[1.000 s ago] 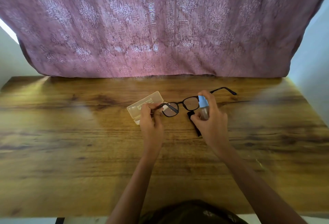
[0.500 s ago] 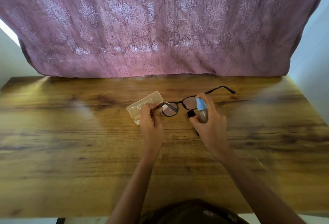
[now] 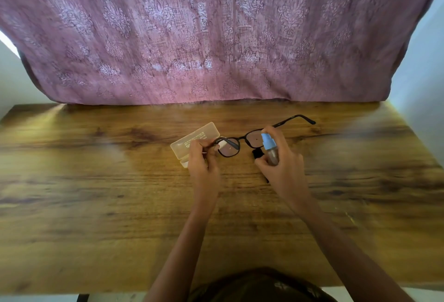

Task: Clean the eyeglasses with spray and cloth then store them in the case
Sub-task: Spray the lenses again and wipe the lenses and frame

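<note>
With the left hand (image 3: 203, 162) pinching the glasses (image 3: 240, 143) by one corner and the right hand (image 3: 281, 164) gripping the spray (image 3: 270, 149) close, mist may miss the lenses or the frame may twist loose.

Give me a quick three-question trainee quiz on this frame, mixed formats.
1. True or false: the left hand holds the eyeglasses by one end of the frame.
2. Which item is in the right hand? A) cloth B) spray bottle C) case
3. Fill in: the clear plastic case lies on the ___.

Key: 1 true; 2 B; 3 table.
</note>
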Demonstrator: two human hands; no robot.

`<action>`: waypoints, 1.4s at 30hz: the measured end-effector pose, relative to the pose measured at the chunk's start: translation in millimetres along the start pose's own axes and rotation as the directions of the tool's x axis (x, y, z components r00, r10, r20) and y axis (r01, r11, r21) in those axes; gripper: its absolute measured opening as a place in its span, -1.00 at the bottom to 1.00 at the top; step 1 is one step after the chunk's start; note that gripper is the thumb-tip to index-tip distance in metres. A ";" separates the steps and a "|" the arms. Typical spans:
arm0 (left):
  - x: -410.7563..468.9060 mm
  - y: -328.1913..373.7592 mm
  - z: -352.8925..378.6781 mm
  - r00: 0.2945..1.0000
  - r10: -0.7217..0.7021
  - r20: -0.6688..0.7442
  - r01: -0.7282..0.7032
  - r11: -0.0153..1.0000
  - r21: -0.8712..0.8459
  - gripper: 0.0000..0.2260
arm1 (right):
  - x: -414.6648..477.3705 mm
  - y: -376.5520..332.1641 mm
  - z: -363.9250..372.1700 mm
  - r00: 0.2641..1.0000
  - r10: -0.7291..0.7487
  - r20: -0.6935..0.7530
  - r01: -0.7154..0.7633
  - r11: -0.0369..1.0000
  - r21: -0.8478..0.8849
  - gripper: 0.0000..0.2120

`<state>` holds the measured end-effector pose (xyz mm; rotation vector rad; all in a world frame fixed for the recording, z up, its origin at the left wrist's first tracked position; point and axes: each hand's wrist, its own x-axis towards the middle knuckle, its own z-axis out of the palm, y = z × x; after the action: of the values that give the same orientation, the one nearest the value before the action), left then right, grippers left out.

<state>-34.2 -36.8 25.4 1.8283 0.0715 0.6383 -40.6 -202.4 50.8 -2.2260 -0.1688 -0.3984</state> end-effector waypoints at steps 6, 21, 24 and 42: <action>0.7 -1.5 0.4 0.999 -0.049 -0.015 0.049 0.999 -0.012 -0.85 | -0.7 23.6 0.0 0.996 0.080 0.042 -0.085 0.987 0.134 -0.52; 1.3 -11.2 -2.9 0.999 -0.033 -0.018 0.034 0.999 0.013 -0.93 | 19.1 76.1 -7.9 0.919 0.392 0.043 -0.392 0.920 -0.005 -0.69; 1.5 -12.7 -3.3 0.999 -0.026 -0.019 0.027 0.999 0.024 -0.91 | 17.6 81.0 -4.5 0.898 0.436 0.052 -0.437 0.900 -0.002 -0.66; -2.9 -19.6 0.0 0.999 -0.020 0.034 0.024 0.994 -0.110 -0.87 | -18.7 97.2 4.3 0.806 0.589 0.059 -0.588 0.808 -0.026 -0.70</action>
<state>-31.5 -30.8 6.6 1.7285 0.0341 0.5853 -32.4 -260.3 -29.1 -2.1614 0.4911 0.0196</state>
